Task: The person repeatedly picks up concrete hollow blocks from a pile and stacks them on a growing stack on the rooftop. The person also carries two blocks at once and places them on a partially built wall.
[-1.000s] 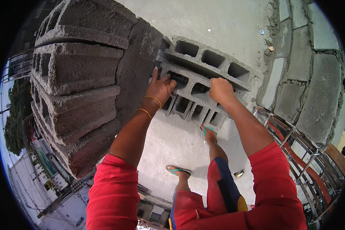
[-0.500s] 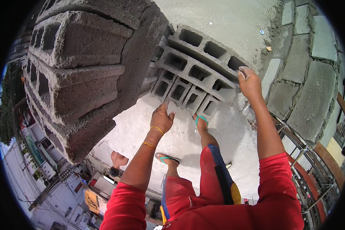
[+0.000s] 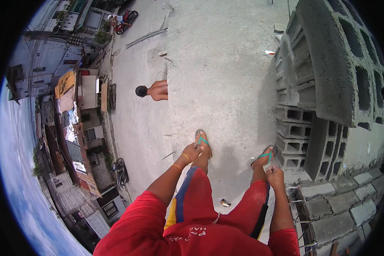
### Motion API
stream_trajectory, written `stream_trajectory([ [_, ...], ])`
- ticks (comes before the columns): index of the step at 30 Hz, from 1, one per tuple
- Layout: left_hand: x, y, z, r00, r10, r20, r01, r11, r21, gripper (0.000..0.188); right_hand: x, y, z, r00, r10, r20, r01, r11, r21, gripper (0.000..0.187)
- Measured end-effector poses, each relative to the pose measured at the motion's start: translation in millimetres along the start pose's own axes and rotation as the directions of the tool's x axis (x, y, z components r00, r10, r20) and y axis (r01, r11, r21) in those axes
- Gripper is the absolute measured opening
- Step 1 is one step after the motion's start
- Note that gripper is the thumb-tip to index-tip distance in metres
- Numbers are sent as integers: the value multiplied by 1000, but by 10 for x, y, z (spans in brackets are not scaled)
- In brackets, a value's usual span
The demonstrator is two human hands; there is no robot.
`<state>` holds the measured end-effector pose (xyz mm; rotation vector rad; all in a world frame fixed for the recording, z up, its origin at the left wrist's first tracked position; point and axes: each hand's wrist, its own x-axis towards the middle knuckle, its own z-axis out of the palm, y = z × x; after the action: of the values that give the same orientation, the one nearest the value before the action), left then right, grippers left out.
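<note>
**Hands off the blocks**

Your hands have left the hollow concrete blocks [image 3: 324,106] and now hang beside your thighs. Your left hand [image 3: 192,152] is loosely curled and empty; your right hand [image 3: 274,175] is closed in a loose fist, holding nothing visible. The grey blocks, with open rectangular cells, sit stacked at your right, near your right sandal [image 3: 264,155].

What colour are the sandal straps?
Teal, clearest on the left sandal in the head view.
</note>
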<state>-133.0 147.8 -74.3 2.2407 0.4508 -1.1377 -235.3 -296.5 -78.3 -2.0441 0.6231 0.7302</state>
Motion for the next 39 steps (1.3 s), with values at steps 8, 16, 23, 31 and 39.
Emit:
stream_trajectory([
  [8,-264,-1844,-776,961,-215,-176,167,953,-251,51,403,-669,1690,956,-40,290,44,999,-9,12],
  [16,-537,-2978,-811,899,-394,-190,290,862,-415,51,426,-1922,2106,861,142,488,-90,988,-128,13],
  [23,-533,-2945,-605,904,-375,-206,220,822,-526,50,591,-2228,2211,890,165,424,-116,984,-139,16],
  [31,-446,-2846,-608,912,-344,-222,199,847,-494,53,656,-2047,2182,878,181,444,-99,975,-201,17],
  [39,-332,-2968,-928,839,-463,-287,252,797,-548,53,783,-1887,2287,890,118,440,-6,969,-248,16],
])
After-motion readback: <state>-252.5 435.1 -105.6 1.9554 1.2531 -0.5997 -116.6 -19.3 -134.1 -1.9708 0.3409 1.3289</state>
